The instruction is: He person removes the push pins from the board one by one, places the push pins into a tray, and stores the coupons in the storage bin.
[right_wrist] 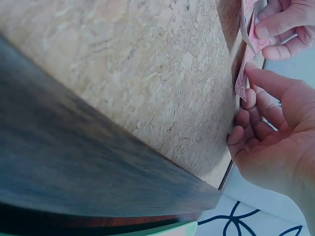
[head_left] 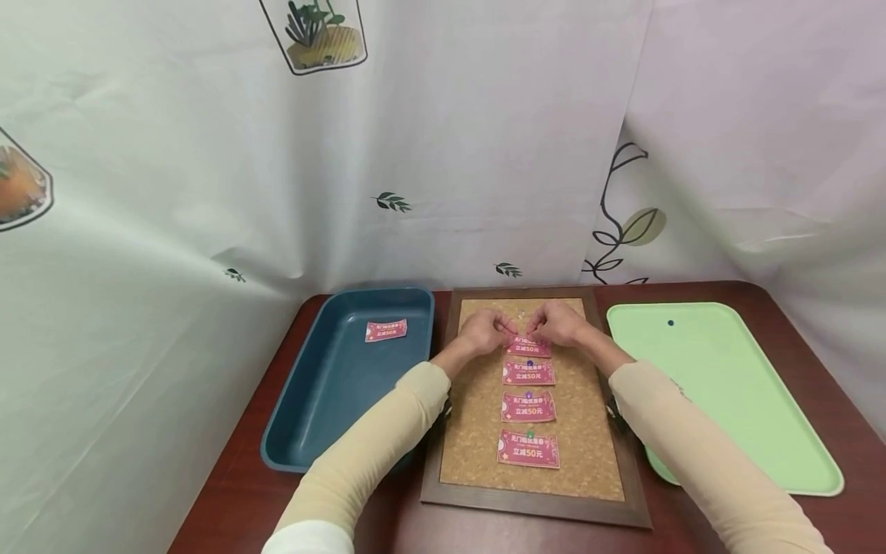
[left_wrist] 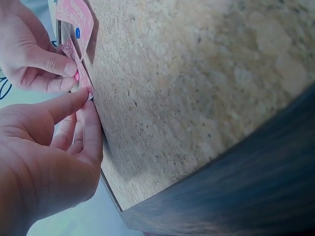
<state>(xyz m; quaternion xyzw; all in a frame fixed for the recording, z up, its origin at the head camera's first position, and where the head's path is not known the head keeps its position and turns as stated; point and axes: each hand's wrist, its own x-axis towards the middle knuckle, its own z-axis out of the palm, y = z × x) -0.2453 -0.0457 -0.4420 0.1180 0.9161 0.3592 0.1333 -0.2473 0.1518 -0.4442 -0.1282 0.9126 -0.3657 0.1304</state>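
Note:
Both hands meet near the top of a framed cork board, over a pink paper coupon. My left hand pinches one end of this coupon between thumb and finger, clearest in the left wrist view. A small pink pushpin shows at the right thumb tip, where my right hand pinches it against the coupon. Below, more coupons are pinned in a column: one with a blue pin, one with a purple pin, one with a green pin.
Left of the board stands a dark blue tray with one coupon in it. A light green tray on the right holds a dark blue pushpin. A patterned white sheet hangs behind the reddish-brown table.

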